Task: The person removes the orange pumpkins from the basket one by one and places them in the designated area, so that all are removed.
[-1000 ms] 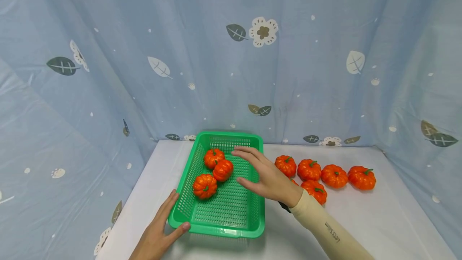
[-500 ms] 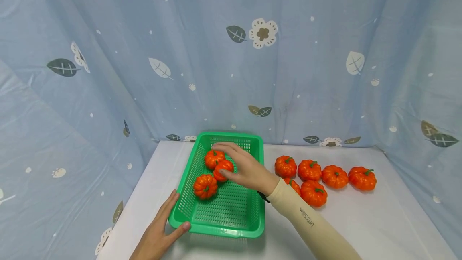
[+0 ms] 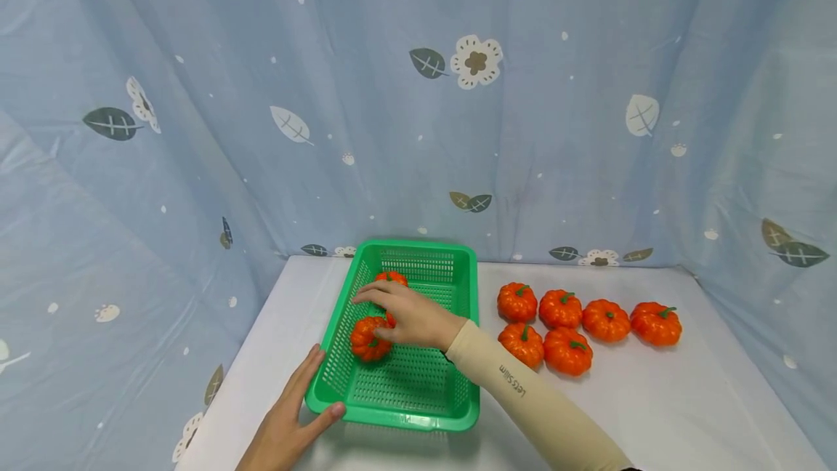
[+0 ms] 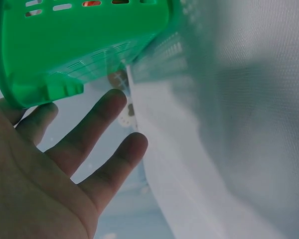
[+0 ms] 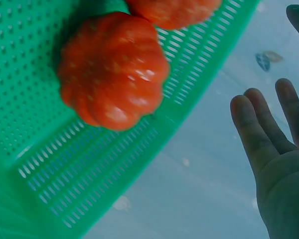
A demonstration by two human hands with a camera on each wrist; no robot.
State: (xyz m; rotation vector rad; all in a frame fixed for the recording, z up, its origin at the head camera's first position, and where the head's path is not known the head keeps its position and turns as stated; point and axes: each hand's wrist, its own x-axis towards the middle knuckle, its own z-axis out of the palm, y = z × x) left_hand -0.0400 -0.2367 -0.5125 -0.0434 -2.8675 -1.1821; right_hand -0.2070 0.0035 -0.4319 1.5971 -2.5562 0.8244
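Pumpkins sit in the green basket I'm watching — left hand nearest, grip spread, touching its near-left corner, right hand farther in, grip spread above them, contact unclear to me — with six more pumpkins on the worktop rightward, blue leaf-patterned cloth behind.

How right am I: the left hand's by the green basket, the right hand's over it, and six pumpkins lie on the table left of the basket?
One slip: the head view shows the six pumpkins on the table right of the green basket. Left hand by it, right hand over it: correct.
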